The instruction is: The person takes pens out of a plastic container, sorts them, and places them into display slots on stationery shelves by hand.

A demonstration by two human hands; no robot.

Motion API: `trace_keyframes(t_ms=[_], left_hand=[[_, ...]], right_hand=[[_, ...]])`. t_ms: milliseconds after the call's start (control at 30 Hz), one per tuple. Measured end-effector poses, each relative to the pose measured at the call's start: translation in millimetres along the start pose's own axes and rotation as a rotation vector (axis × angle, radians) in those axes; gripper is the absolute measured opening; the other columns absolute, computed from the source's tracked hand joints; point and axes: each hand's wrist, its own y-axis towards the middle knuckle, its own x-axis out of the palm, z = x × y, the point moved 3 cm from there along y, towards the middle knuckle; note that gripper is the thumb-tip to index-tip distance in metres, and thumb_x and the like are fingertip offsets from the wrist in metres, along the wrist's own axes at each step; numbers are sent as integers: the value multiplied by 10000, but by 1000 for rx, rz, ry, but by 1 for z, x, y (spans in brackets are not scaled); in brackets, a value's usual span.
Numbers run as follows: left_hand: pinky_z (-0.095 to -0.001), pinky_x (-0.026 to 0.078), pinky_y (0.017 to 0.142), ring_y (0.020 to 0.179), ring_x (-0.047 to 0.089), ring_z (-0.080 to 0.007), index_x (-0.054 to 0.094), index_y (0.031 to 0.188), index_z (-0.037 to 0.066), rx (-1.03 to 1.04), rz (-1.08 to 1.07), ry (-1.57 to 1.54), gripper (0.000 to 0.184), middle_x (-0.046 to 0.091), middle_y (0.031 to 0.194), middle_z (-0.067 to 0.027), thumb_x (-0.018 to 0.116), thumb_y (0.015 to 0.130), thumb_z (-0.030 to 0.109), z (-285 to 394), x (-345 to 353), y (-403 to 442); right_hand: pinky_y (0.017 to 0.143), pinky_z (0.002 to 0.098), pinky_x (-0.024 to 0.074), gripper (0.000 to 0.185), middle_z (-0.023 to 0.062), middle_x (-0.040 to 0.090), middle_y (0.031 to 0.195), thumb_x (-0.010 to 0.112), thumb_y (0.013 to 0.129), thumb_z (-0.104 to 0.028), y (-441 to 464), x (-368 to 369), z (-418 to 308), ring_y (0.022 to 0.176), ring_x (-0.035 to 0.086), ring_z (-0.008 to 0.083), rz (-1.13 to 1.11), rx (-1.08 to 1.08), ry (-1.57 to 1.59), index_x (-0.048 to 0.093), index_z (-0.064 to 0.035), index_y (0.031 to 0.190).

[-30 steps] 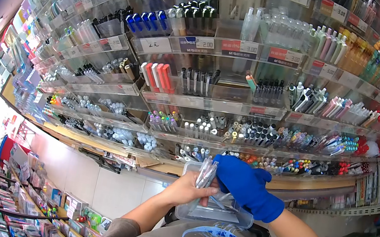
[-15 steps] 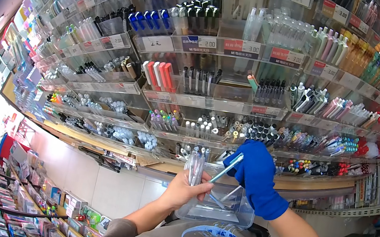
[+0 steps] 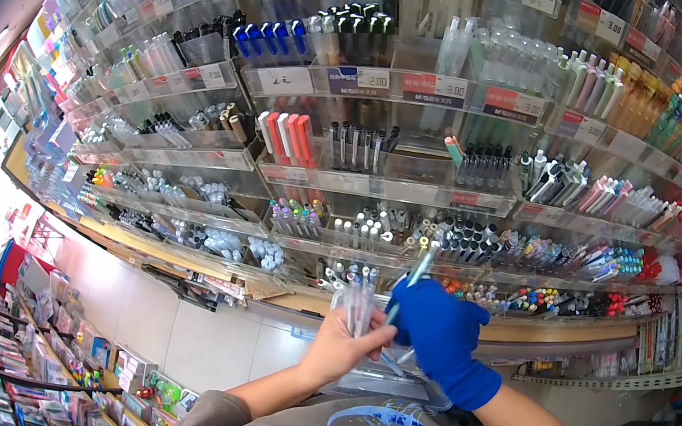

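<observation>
My bare left hand (image 3: 341,347) is closed around a bundle of clear-barrelled pens (image 3: 357,308), which stand upright and look slightly blurred. Close beside it, my right hand (image 3: 442,334), in a blue glove, grips a teal pen (image 3: 420,267) that points up toward the shelf. The pen's lower end comes near my left fingertips; whether they touch it I cannot tell. Below both hands, against my body, is a clear plastic bin (image 3: 366,386) with a few pens in it, partly hidden by my hands and arms.
In front rises a tiered acrylic pen rack (image 3: 337,181) full of pens, with price labels along its edges. A wooden ledge (image 3: 545,339) runs under the lowest tier. More stationery shelves (image 3: 67,339) stand at lower left, beside the tiled floor (image 3: 203,339).
My right hand has moved left toward my left hand, and the teal pen has swung to a steeper angle, its tip higher. My left hand has shifted slightly right with the bundle.
</observation>
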Motion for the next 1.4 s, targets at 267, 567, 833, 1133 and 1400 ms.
trace_keyframes(t_ms=[267, 567, 833, 1133, 1400], left_hand=[[-191, 376, 436, 485, 467, -48, 521, 813, 32, 123, 58, 92, 136, 526, 609, 11, 649, 779, 65, -6, 9, -2], [-186, 385, 400, 465, 486, -57, 558, 938, -12, 201, 130, 79, 174, 568, 679, -31, 613, 805, 86, 16, -16, 8], [-209, 331, 373, 385, 438, -90, 564, 838, -8, 130, 99, -174, 155, 498, 542, -18, 639, 774, 111, 33, -28, 18], [-186, 258, 357, 375, 348, -45, 532, 883, 32, 527, 321, -367, 131, 397, 521, 47, 512, 872, 161, 66, -93, 21], [-228, 326, 357, 370, 406, -107, 521, 779, 28, 216, 155, -438, 137, 458, 519, -18, 643, 774, 91, 36, -34, 16]], right_hand=[[537, 338, 421, 150, 104, 536, 652, 651, 620, -123, 5, 6, 15, 584, 537, 249, -28, -29, 86, 544, -85, 718], [591, 294, 418, 88, 62, 551, 661, 527, 755, -193, -6, 17, 19, 676, 552, 229, -300, 340, 657, 560, -111, 742], [652, 230, 399, 285, 5, 566, 581, 394, 808, -303, 5, -10, -18, 553, 517, 112, -842, 716, 772, 551, -114, 664], [678, 228, 411, 345, -22, 583, 628, 423, 833, -329, -27, 12, 13, 594, 527, 94, -755, 644, 732, 547, -81, 628], [632, 247, 418, 156, -24, 522, 694, 478, 853, -212, 3, 5, -11, 644, 515, 101, -721, 344, 674, 546, -78, 810]])
